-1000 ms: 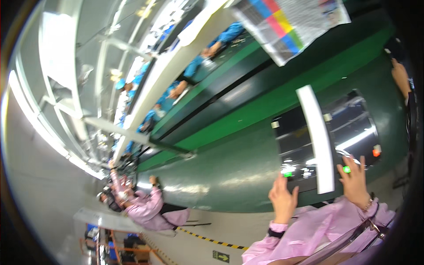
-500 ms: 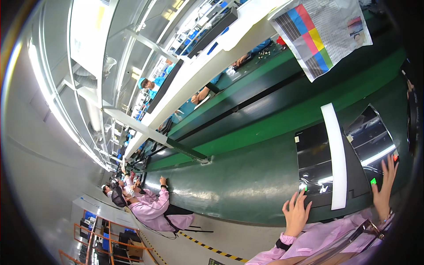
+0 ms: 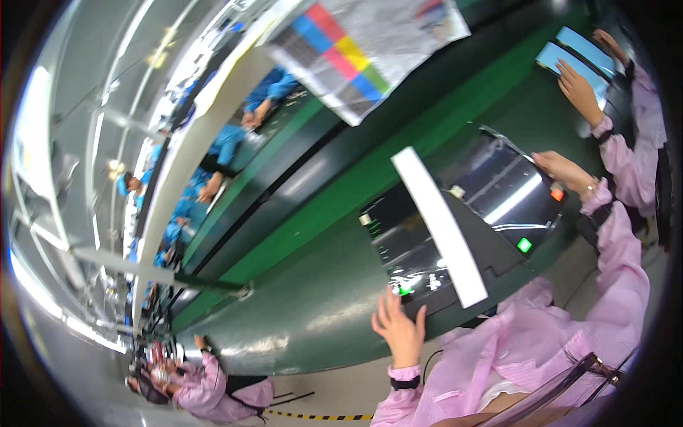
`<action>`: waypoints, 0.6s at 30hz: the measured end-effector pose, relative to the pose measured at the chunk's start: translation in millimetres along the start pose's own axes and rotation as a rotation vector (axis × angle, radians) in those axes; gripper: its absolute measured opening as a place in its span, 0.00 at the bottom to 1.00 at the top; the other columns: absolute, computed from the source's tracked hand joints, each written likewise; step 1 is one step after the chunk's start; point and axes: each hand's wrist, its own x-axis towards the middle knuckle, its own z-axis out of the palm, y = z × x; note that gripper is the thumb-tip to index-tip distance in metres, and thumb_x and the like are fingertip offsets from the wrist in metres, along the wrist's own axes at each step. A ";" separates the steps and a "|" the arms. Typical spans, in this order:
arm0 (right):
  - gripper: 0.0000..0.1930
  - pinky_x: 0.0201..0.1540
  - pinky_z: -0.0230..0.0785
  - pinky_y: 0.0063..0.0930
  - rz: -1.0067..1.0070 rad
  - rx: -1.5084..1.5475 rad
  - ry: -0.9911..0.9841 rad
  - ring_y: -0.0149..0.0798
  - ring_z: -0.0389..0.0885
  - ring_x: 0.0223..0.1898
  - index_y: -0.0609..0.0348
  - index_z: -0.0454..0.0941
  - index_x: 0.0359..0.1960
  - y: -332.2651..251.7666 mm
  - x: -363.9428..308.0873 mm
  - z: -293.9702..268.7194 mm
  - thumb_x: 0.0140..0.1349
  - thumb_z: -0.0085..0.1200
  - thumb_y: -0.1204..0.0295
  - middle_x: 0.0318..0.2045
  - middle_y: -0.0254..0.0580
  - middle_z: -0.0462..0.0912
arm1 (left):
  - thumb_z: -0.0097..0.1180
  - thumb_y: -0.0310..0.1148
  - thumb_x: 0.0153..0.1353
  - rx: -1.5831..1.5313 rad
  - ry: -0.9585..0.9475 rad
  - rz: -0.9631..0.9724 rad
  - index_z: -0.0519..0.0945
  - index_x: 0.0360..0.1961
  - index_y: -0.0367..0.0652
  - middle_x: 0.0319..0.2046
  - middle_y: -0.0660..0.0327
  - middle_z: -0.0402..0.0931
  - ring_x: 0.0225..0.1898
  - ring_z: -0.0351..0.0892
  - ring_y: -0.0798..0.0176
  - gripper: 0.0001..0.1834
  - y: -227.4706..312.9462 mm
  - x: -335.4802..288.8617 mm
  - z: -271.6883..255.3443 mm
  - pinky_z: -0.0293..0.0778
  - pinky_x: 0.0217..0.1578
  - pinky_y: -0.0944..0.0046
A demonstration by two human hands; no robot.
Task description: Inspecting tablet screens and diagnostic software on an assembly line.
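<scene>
Two glossy black display panels lie on a dark backing on the green bench. The left panel (image 3: 402,238) has a green light or sticker at its near edge. Green and orange marks show on the right panel (image 3: 501,188). Between them runs a long white strip (image 3: 441,228). My left hand (image 3: 400,331) is open, fingers spread, with the fingertips at the near edge of the left panel. My right hand (image 3: 567,173) has its fingers drawn together at the right panel's outer edge, above the orange mark; the thumb's hold is partly hidden.
A sheet with colour blocks (image 3: 363,60) hangs over the bench's far side. At right, a co-worker's hand (image 3: 580,92) touches lit panels (image 3: 569,64). Another person in pink (image 3: 206,384) sits at the lower left. A post (image 3: 213,283) stands on the bench (image 3: 299,327).
The view has swung to the right, bringing a co-worker's hands into sight. My right hand has gone from the near edge of the right panel to its outer edge. My left hand stays near the left panel.
</scene>
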 end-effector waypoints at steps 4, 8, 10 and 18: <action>0.16 0.30 0.64 0.18 -0.094 0.103 0.070 0.21 0.70 0.29 0.59 0.76 0.35 5.0 -17.0 -1.2 0.68 0.44 0.59 0.25 0.23 0.74 | 0.65 0.42 0.50 -0.023 -0.043 0.047 0.63 0.53 0.34 0.65 0.56 0.55 0.67 0.47 0.49 0.35 -0.3 11.2 -5.3 0.39 0.63 0.41; 0.13 0.29 0.60 0.14 -0.052 0.162 0.025 0.16 0.66 0.27 0.58 0.75 0.34 20.8 -36.6 -10.5 0.67 0.45 0.62 0.24 0.20 0.71 | 0.67 0.42 0.47 0.005 -0.099 0.079 0.63 0.52 0.33 0.65 0.57 0.55 0.67 0.47 0.49 0.37 4.9 21.0 -8.3 0.38 0.63 0.39; 0.13 0.29 0.60 0.14 -0.059 0.171 0.044 0.16 0.66 0.27 0.59 0.74 0.31 26.0 -41.7 -9.4 0.67 0.45 0.63 0.24 0.21 0.71 | 0.68 0.42 0.47 0.026 -0.122 0.082 0.63 0.52 0.33 0.65 0.57 0.55 0.67 0.48 0.49 0.38 3.1 24.6 -10.6 0.38 0.63 0.39; 0.11 0.33 0.62 0.14 -0.073 0.293 0.107 0.17 0.67 0.29 0.59 0.73 0.31 50.0 -53.8 -13.3 0.68 0.45 0.66 0.26 0.22 0.72 | 0.69 0.44 0.45 0.117 -0.148 0.120 0.63 0.52 0.34 0.63 0.61 0.60 0.65 0.52 0.51 0.39 3.5 29.9 -11.4 0.38 0.63 0.38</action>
